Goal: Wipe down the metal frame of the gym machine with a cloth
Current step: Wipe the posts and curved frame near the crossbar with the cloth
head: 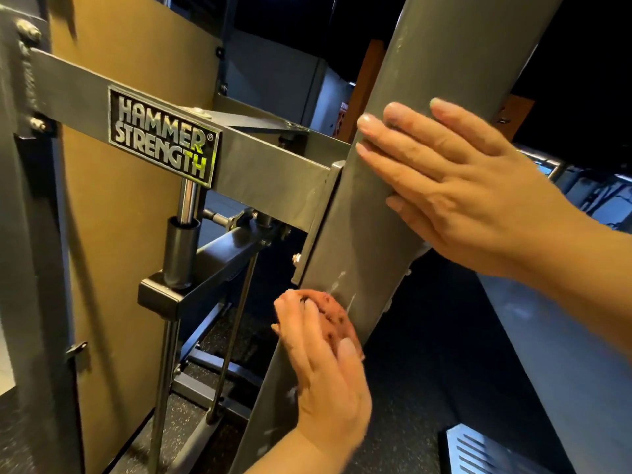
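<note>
Head view: nearest, the left hand [321, 364] curls over a reddish cloth [330, 313], pressing it against the grey slanted frame post [345, 261]. Higher up, the right hand [461, 186] lies flat, uncurled, on that same post. Beyond, a crossbar [273, 165] carries a Hammer Strength badge [164, 135].

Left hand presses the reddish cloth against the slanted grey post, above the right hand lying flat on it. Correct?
Not quite. The head view shows the left hand with the reddish cloth below the right hand, not above it, on the slanted grey post; the rest holds.
</note>
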The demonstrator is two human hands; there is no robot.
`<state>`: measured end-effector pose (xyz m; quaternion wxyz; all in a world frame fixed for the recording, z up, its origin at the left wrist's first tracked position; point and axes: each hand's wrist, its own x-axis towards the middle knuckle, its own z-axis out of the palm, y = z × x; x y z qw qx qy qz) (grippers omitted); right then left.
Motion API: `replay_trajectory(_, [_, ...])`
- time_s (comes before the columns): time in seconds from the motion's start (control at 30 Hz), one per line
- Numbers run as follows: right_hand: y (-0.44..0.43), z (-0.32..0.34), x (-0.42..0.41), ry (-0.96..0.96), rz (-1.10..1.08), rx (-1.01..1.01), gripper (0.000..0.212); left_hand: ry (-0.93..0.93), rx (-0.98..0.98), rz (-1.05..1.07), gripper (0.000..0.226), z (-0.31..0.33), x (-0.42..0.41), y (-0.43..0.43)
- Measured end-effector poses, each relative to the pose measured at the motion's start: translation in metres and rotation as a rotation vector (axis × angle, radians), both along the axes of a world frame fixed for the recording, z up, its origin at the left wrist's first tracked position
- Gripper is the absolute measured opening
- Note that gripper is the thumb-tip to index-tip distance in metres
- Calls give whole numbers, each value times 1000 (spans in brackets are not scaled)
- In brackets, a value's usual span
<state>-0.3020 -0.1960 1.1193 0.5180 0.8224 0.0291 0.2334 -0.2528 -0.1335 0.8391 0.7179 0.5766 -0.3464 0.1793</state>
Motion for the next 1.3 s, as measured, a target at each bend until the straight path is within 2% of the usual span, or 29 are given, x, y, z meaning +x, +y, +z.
replay_trajectory(0.1, [0, -13, 5, -48, 35, 4, 54, -112, -64, 14, 59, 48, 0, -7])
replay_trajectory(0.2, [0, -23, 7, -97, 41, 12, 54, -235, -38, 51, 59, 75, 12, -6])
replay_trajectory(0.27, [1, -26, 8, -111, 28, 12, 55, -327, 2, 61, 58, 63, 24, -1])
replay_trajectory(0.33, [2, -28, 8, -116, 16, 21, 55, -376, 43, 50, 54, 25, 36, 3])
replay_trajectory(0.47, [5, -32, 9, -130, -19, 36, 56, -287, 113, 35, 67, -43, 40, 14])
replay_trajectory(0.6, [9, -39, 9, -111, -54, 44, 59, -205, 2, -22, 54, 3, 33, 12])
replay_trajectory(0.7, [12, -45, 9, -84, -64, 36, 60, -247, -36, -28, 52, 44, 41, 11])
replay_trajectory(0.77, [12, -48, 9, -75, -70, 36, 60, -296, -23, -9, 51, 46, 49, 10])
replay_trajectory(0.87, [12, -50, 9, -77, -68, 34, 60, -358, 16, -1, 48, 5, 58, 13])
replay_trajectory(1.0, [11, -54, 11, -74, -90, 33, 61, -301, 68, -33, 53, -42, 55, 22])
replay_trajectory(1.2, [14, -59, 12, -86, -81, 63, 61, -267, -42, -87, 49, 32, 46, 12])
replay_trajectory(1.3, [15, -60, 14, -92, -73, 54, 61, -279, -4, -50, 53, 32, 46, 9])
